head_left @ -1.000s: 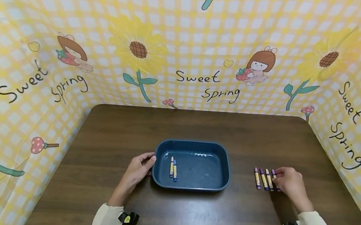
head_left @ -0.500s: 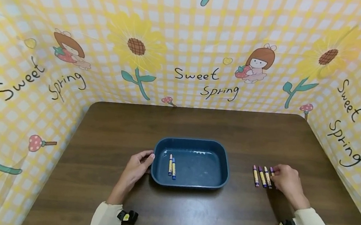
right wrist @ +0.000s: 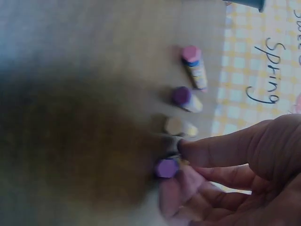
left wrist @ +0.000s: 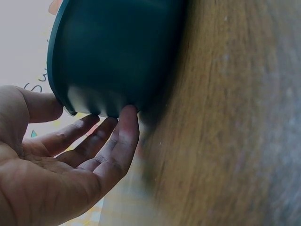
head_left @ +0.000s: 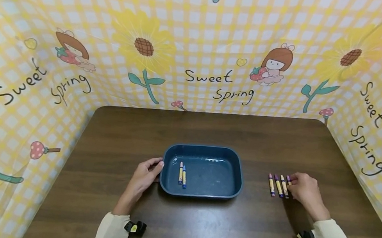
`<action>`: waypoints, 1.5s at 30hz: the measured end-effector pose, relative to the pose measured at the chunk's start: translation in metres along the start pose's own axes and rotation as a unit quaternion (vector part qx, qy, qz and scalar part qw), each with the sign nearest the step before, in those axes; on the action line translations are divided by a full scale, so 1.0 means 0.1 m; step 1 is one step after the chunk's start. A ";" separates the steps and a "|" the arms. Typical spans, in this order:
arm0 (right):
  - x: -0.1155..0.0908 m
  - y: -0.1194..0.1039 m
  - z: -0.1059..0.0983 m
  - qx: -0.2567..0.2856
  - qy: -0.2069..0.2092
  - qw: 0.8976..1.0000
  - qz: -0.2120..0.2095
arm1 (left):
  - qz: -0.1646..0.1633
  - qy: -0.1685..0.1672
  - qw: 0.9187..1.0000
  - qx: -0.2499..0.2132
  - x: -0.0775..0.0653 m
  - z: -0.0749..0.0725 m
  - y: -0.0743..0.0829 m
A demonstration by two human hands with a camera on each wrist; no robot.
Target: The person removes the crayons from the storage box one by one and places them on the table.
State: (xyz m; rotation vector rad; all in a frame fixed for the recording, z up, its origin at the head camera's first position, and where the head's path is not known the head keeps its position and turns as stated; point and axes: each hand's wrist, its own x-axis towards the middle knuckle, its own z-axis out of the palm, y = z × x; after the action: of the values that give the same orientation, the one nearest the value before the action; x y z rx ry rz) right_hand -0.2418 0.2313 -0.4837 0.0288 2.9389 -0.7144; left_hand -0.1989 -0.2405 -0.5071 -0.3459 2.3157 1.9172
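Note:
A dark blue tray (head_left: 212, 180) stands on the table, with a pink-tipped crayon (head_left: 181, 173) and a blue-tipped crayon (head_left: 184, 177) side by side in its left part. My left hand (head_left: 146, 172) holds the tray's left end, thumb at the rim and fingertips on the outer wall (left wrist: 108, 56). At the right, my right hand (head_left: 306, 190) pinches a purple crayon (right wrist: 167, 168) between thumb and fingers; the hand hides most of it. To its left lie a white crayon (right wrist: 173, 126), a dark purple crayon (right wrist: 182, 95) and a pink crayon (right wrist: 191, 54).
The brown wooden table (head_left: 133, 132) has a yellow checked cloth (head_left: 213, 47) hanging behind it and along both sides. Black wrist cameras sit at both cuffs, the left camera (head_left: 136, 228) and the right camera (head_left: 306, 237).
The head view shifts slightly. Both hands keep nearly the same places, the left at the tray and the right at the purple crayon. The other crayons have not moved.

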 end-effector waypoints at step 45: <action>0.19 -0.53 -0.21 0.064 0.046 0.991 -0.108 | -0.007 0.013 1.000 0.013 -0.04 0.00 0.05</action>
State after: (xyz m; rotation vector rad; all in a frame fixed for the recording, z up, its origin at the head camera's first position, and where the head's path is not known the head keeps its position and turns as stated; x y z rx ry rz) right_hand -0.2652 0.1939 -0.4429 -0.2547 3.0095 -0.9558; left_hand -0.1958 -0.2395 -0.5012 -0.3859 2.3465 1.8852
